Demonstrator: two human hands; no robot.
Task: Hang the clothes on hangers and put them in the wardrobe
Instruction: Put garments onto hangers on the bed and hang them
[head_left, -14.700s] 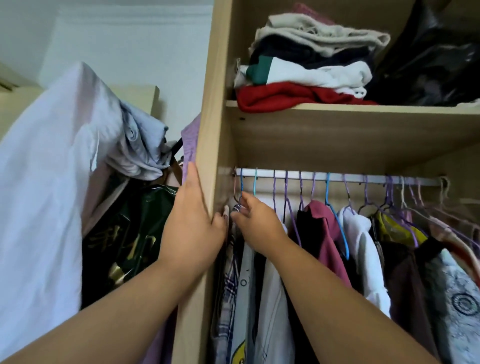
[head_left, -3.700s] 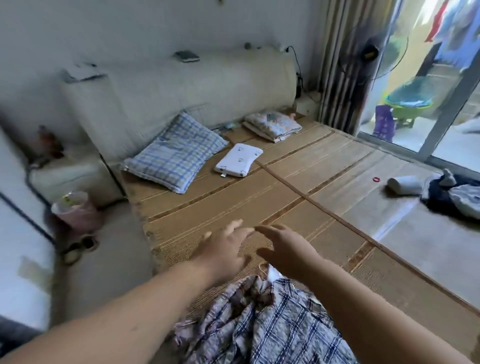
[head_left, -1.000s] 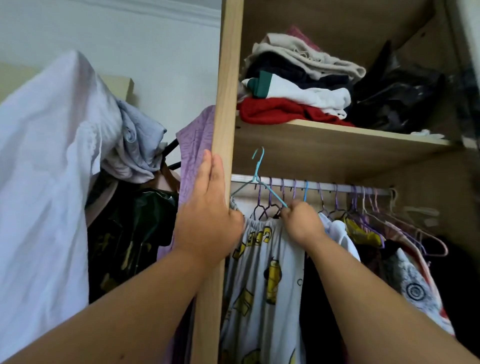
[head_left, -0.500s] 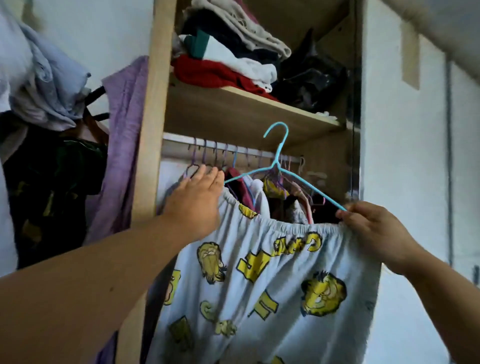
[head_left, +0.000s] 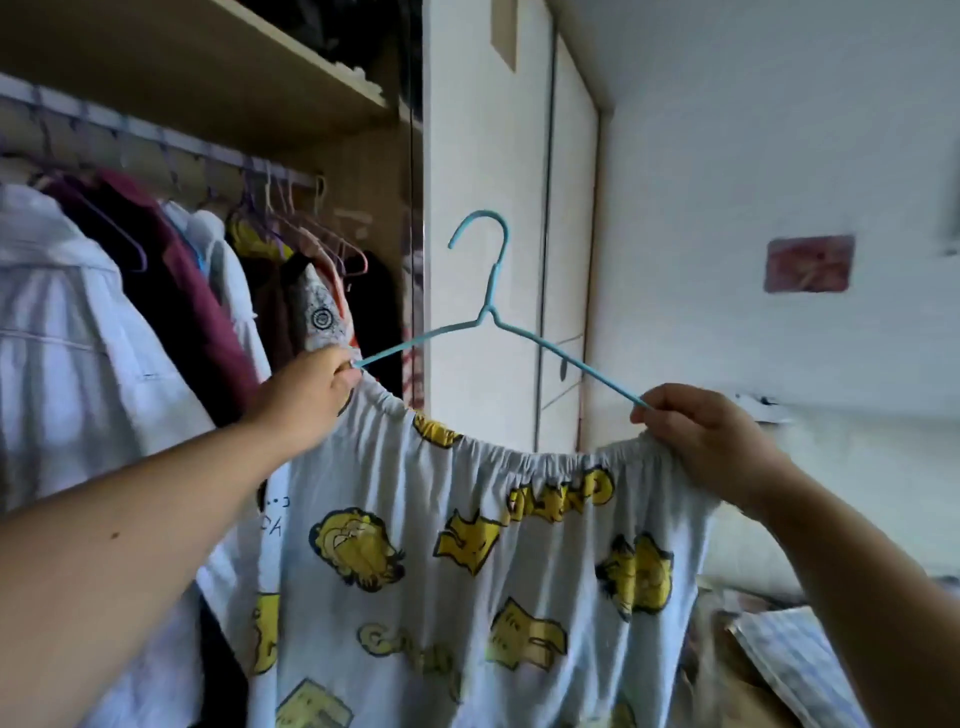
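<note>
A light blue garment with yellow cartoon prints (head_left: 483, 571) hangs by its elastic waistband from a thin blue wire hanger (head_left: 491, 312). My left hand (head_left: 306, 400) pinches the hanger's left end together with the waistband. My right hand (head_left: 701, 431) grips the right end and the waistband there. The hanger's hook is free in the air, to the right of the open wardrobe. The wardrobe rail (head_left: 156, 145) runs across the upper left with several hung clothes (head_left: 171, 291) below it.
A wooden shelf (head_left: 218, 67) sits above the rail. The white wardrobe door (head_left: 483, 156) stands behind the hanger. A white wall with a red sticker (head_left: 809, 263) is to the right. A checked pillow (head_left: 800, 665) lies at the lower right.
The hanger with the printed garment has come off the rail and out to the right of the wardrobe. My left hand moved from the wardrobe's edge to the hanger's left end.
</note>
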